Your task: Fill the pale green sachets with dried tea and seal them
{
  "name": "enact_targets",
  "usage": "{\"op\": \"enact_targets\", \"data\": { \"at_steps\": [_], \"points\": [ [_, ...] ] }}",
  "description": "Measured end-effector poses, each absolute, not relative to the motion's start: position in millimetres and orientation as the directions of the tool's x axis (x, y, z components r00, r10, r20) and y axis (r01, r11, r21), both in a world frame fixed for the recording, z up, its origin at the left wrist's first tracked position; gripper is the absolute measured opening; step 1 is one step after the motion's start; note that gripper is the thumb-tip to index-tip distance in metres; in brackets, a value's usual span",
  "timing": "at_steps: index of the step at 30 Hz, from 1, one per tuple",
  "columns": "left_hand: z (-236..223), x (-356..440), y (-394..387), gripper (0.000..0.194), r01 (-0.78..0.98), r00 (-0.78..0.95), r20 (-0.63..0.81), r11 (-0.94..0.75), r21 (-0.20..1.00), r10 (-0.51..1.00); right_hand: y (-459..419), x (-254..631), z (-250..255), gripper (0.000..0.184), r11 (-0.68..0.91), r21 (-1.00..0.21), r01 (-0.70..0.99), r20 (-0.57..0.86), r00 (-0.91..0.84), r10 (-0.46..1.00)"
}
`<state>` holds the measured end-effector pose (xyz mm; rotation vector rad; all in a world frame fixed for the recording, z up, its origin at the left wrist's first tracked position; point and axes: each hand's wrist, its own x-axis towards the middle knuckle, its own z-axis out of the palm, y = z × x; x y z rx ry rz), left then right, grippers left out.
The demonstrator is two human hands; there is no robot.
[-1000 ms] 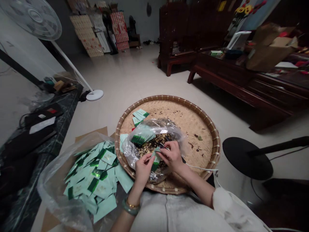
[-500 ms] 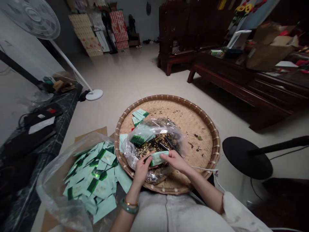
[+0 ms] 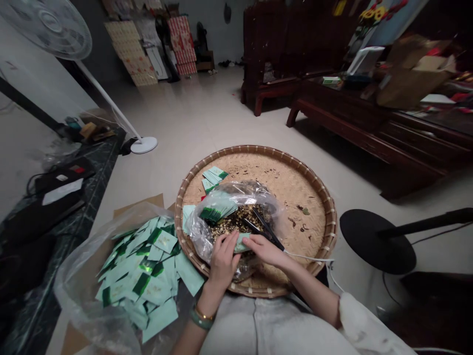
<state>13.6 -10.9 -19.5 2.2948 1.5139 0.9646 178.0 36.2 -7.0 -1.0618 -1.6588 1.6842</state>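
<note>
My left hand and my right hand meet over a clear plastic bag of loose dried tea lying in a round woven bamboo tray. Between them they pinch one small pale green sachet, the left fingers lying over its left end, the right fingers gripping its right end. Dark tongs lie in the tea just beyond my right hand. A bundle of green sachets rests inside the bag at the left.
A clear bag with a heap of green sachets lies on cardboard at my left. More sachets sit on the tray's far side. A standing fan, a black round stand base, dark wooden furniture and a dark side counter surround me.
The sachet went from upright to lying flat between my hands. My left hand moved up over its left end, and the tongs now lie uncovered in the tea.
</note>
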Motion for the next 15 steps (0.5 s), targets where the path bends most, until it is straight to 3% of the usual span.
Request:
{"op": "enact_targets", "data": {
  "at_steps": [7,9,12,15],
  "points": [
    [-14,12,-9,0.038,0.650,0.154,0.369,-0.376,0.661,0.916,35,183,9,0.053,-0.022,-0.981,0.194,-0.142,-0.634,0.760],
    [-10,11,-9,0.033,0.652,0.099,0.361,-0.335,0.680,0.927,33,180,17,0.052,-0.025,-0.991,0.134,-0.097,-0.563,0.821],
    [-8,8,-8,0.029,0.654,-0.001,0.340,-0.257,0.712,0.940,34,178,20,0.053,-0.015,-1.000,-0.001,-0.014,-0.296,0.955],
    [-13,1,-8,0.031,0.617,-0.111,0.299,-0.170,0.768,0.948,36,179,5,0.040,0.041,-0.995,0.095,0.020,-0.218,0.976]
  ]
}}
